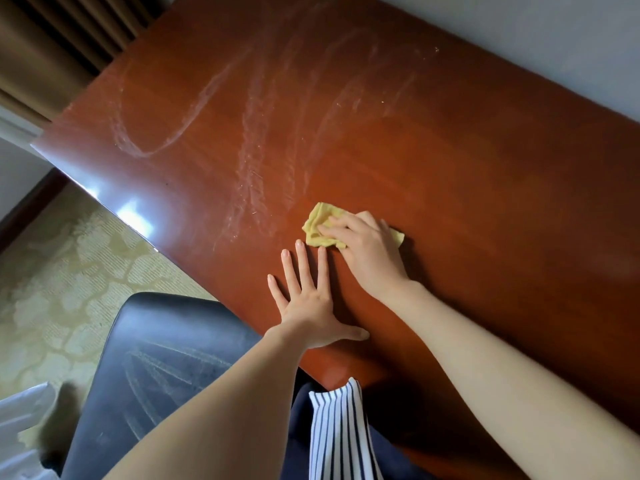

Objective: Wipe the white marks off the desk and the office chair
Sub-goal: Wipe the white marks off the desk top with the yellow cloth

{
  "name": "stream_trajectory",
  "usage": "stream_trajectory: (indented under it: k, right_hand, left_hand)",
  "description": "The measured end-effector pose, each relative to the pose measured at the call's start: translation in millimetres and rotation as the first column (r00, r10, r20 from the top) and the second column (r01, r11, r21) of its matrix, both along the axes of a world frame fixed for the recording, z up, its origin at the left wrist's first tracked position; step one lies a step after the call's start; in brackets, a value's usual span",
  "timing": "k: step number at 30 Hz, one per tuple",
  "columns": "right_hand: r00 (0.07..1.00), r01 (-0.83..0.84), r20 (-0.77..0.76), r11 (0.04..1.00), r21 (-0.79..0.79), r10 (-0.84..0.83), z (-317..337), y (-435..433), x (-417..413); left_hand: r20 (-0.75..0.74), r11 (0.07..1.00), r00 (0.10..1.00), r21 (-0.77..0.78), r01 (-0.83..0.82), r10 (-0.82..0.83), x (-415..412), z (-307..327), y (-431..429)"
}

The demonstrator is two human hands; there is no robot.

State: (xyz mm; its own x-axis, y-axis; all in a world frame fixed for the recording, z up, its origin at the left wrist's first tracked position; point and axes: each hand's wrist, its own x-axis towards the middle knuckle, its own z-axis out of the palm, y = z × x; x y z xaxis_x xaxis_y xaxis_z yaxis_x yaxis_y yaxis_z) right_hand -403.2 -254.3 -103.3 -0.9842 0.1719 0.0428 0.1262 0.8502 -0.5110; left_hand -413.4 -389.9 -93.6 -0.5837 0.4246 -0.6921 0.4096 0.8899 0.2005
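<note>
– While the right hand (363, 251) bears down, what's it got?
– Crumpled yellow cloth (320, 225). Fingers curl over it & clamp it flat to the glossy reddish-brown wooden desk (467, 202). Cloth corners poke out on both sides of that hand.
– Left hand (308, 306)?
– Spread wide, fingers straight, palm flat on the desk, nothing held. It sits just beside the right hand, on the near side. Fingertips come v. close to the cloth; can't tell if they touch.
– Desk marks?
– Smeary white marks (256, 150): loops & streaks, mostly beyond both hands & off to the left of the cloth. Nearest streaks run just beside the cloth's left edge.
– Chair?
– Black leather office chair seat (166, 341), down-left of the left hand, partly under the left forearm, up close to the desk's near edge. Faint white streaks (162, 372) fan across the seat.
– Anything else, quick?
– Beige patterned carpet (69, 271) left of the chair. Brown pleated curtain (52, 39) well beyond the hands, far left. Grey wall (519, 36) along the desk's far edge. White-and-navy striped fabric (337, 427) btw the two forearms, over smth dark. White crinkly thing (24, 420) further left of the chair; can't tell what it is.
</note>
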Motion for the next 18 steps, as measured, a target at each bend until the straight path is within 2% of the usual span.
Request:
stream_trajectory:
  k: [5, 9, 18]
  right_hand:
    - [0.993, 0.111, -0.049, 0.994, 0.007, -0.111, 3.3, 19.5, 44.0]
    - [0.983, 0.174, -0.066, 0.981, 0.088, -0.169, 7.3, 60.0, 58.4]
    - [0.870, 0.479, 0.047, 0.864, 0.154, -0.491, 13.8, 157.1, 11.1]
  left_hand:
    - [0.000, 1.000, 1.000, 0.021, -0.018, 0.018, 1.1, 2.4, -0.1]
    - [-0.002, 0.999, 0.999, 0.020, -0.032, 0.032, 2.0, 2.7, 0.1]
    - [-0.005, 1.000, 1.000, 0.013, -0.026, 0.026, 1.4, 0.9, 0.7]
